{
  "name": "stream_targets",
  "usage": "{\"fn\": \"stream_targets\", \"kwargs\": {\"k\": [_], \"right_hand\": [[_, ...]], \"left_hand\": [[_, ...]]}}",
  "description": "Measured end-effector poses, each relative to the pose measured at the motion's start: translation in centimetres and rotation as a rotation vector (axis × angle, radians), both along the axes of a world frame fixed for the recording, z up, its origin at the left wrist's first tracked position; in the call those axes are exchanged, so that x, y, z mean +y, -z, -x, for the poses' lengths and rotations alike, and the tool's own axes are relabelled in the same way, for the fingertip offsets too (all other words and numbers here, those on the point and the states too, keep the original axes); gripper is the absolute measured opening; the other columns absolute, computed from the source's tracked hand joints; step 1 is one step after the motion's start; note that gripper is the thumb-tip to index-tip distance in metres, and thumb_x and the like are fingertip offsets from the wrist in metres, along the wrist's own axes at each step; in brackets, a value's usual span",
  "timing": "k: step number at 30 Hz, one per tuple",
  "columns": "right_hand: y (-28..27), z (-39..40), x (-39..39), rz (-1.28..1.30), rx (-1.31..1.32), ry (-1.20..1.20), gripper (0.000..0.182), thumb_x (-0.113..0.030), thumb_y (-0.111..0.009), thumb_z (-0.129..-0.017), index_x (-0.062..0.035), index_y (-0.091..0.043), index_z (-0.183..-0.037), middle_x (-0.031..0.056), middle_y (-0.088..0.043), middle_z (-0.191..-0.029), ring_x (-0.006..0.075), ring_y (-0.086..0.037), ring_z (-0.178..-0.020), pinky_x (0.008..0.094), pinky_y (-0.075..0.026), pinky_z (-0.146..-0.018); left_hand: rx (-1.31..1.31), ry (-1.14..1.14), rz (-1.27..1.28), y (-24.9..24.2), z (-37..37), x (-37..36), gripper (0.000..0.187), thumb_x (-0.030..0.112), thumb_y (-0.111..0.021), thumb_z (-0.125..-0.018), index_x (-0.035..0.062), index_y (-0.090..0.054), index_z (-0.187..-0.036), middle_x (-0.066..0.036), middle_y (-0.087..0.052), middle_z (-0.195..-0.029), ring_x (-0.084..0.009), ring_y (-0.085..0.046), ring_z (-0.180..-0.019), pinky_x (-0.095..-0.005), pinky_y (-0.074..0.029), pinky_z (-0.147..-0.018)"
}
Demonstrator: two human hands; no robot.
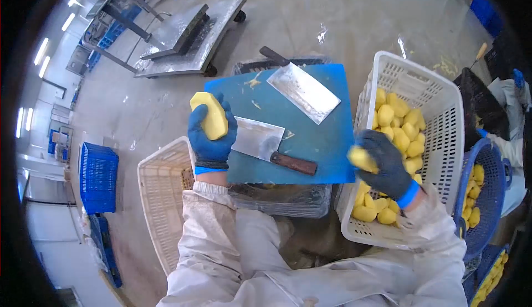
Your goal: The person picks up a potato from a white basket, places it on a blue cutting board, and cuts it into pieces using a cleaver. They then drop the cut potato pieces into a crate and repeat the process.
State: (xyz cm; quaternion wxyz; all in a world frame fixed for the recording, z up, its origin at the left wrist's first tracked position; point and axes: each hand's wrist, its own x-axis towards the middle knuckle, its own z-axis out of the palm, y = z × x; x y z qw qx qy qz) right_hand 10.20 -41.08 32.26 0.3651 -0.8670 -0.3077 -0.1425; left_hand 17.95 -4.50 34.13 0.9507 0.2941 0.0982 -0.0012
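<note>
Clamping a potato (210, 120) in the fingers of the left hand (209, 149) at the blue board's (327, 166) left edge, and a second potato (362, 159) in the right hand's (385, 160) near the right edge.

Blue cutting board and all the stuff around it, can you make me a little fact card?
Left hand: gloved, holding a yellow potato
Right hand: gloved, holding another potato, blurry
Blue board: two cleavers lying flat, yellow scraps
Right white basket: many yellow potatoes
Left white basket: partly hidden by the left arm
Floor: metal cart with wheels
</note>
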Motion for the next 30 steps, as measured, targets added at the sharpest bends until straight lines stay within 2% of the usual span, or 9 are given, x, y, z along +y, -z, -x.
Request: {"fn": "stream_targets", "kwargs": {"k": [8, 16, 19, 24, 26, 27, 28, 29, 30], "right_hand": [[2.4, -4.4, 11.7, 0.465, -0.255, -0.432, 0.029, -0.013, -0.053, -0.077, -0.0093, -0.057, -0.105, 0.0114, -0.055, -0.11, 0.0301, -0.051, -0.108, 0.042, -0.039, -0.093], [2.4, -0.1, 20.8, 1.0, 0.082, 0.007, 0.037, -0.013, -0.045, -0.084, -0.0134, -0.048, -0.121, 0.0141, -0.057, -0.109, 0.0283, -0.062, -0.088, 0.0412, -0.049, -0.067], [9.1, -2.4, 21.2, 0.776, 0.24, 0.21, 0.032, -0.024, -0.037, -0.092, -0.0071, -0.049, -0.117, 0.0167, -0.061, -0.093, 0.034, -0.062, -0.082, 0.0472, -0.048, -0.067], [-0.4, 3.3, 20.9, 0.227, 0.234, 0.014, 0.035, -0.021, -0.049, -0.083, -0.0016, -0.05, -0.112, 0.0244, -0.057, -0.09, 0.0391, -0.056, -0.086, 0.0459, -0.044, -0.078], [0.6, 4.2, 20.4, 0.3, 0.459, 0.028, 0.031, -0.016, -0.047, -0.084, -0.0044, -0.053, -0.112, 0.0225, -0.056, -0.101, 0.036, -0.057, -0.089, 0.0449, -0.044, -0.08], [0.4, 5.2, 19.0, 0.468, 0.447, -0.066, 0.03, -0.017, -0.046, -0.086, -0.0049, -0.054, -0.112, 0.0216, -0.056, -0.107, 0.0338, -0.057, -0.09, 0.0432, -0.044, -0.082], [1.0, 7.1, 18.1, 0.069, 0.438, -0.002, 0.027, -0.015, -0.05, -0.087, -0.0032, -0.055, -0.11, 0.0158, -0.053, -0.115, 0.026, -0.058, -0.093, 0.0361, -0.045, -0.084], [-0.5, 9.1, 17.8, -0.579, 0.628, 0.064, 0.025, -0.011, -0.054, -0.086, -0.0008, -0.055, -0.109, 0.0107, -0.057, -0.106, 0.0202, -0.056, -0.095, 0.0311, -0.043, -0.086], [-0.6, 9.8, 17.2, -0.781, 0.575, 0.075, 0.028, -0.019, -0.054, -0.087, -0.002, -0.053, -0.11, 0.0022, -0.058, -0.09, 0.0121, -0.053, -0.082, 0.0301, -0.046, -0.074]], "left_hand": [[-0.081, -0.175, 0.358, -2.9, 5.6, 2.1, 0.042, 0.04, -0.045, -0.087, 0.006, -0.055, -0.111, -0.012, -0.059, -0.108, -0.0291, -0.055, -0.102, -0.0448, -0.046, -0.089], [-0.249, -0.033, 0.463, -3.0, 6.9, 5.3, 0.036, 0.032, -0.047, -0.088, 0.0048, -0.055, -0.111, -0.014, -0.059, -0.107, -0.0296, -0.056, -0.1, -0.0409, -0.048, -0.086], [-0.296, -0.135, 0.415, -2.1, 7.3, 4.9, 0.038, 0.033, -0.045, -0.089, 0.0058, -0.054, -0.113, -0.014, -0.059, -0.108, -0.0281, -0.055, -0.102, -0.0391, -0.047, -0.088], [-0.248, -0.267, 0.302, -6.5, 7.8, 4.1, 0.033, 0.031, -0.052, -0.087, 0.0055, -0.054, -0.108, -0.011, -0.058, -0.105, -0.0236, -0.058, -0.093, -0.0341, -0.049, -0.081], [-0.532, -0.907, -1.29, -2.3, 5.5, 5.2, 0.033, 0.015, -0.064, -0.078, 0.0016, -0.053, -0.106, -0.012, -0.058, -0.101, -0.0237, -0.058, -0.093, -0.0339, -0.047, -0.081], [-0.612, -1.025, -1.592, -2.7, 6.5, 5.6, 0.037, 0.004, -0.069, -0.07, -0.0002, -0.052, -0.103, -0.012, -0.058, -0.097, -0.024, -0.058, -0.092, -0.034, -0.046, -0.081], [-0.574, -0.942, -1.349, -0.4, 6.2, 7.0, 0.026, 0.007, -0.059, -0.083, 0.0036, -0.051, -0.107, -0.013, -0.058, -0.104, -0.0235, -0.056, -0.099, -0.037, -0.045, -0.089], [-0.434, -0.665, -0.488, -0.8, 5.9, 7.8, 0.025, 0.01, -0.058, -0.084, 0.0039, -0.052, -0.107, -0.012, -0.058, -0.104, -0.0234, -0.056, -0.098, -0.0365, -0.045, -0.089], [-0.419, -0.692, -0.518, 0.5, 7.0, 9.6, 0.025, 0.01, -0.058, -0.084, 0.0039, -0.052, -0.107, -0.012, -0.058, -0.104, -0.0234, -0.056, -0.098, -0.0365, -0.045, -0.089]]}}
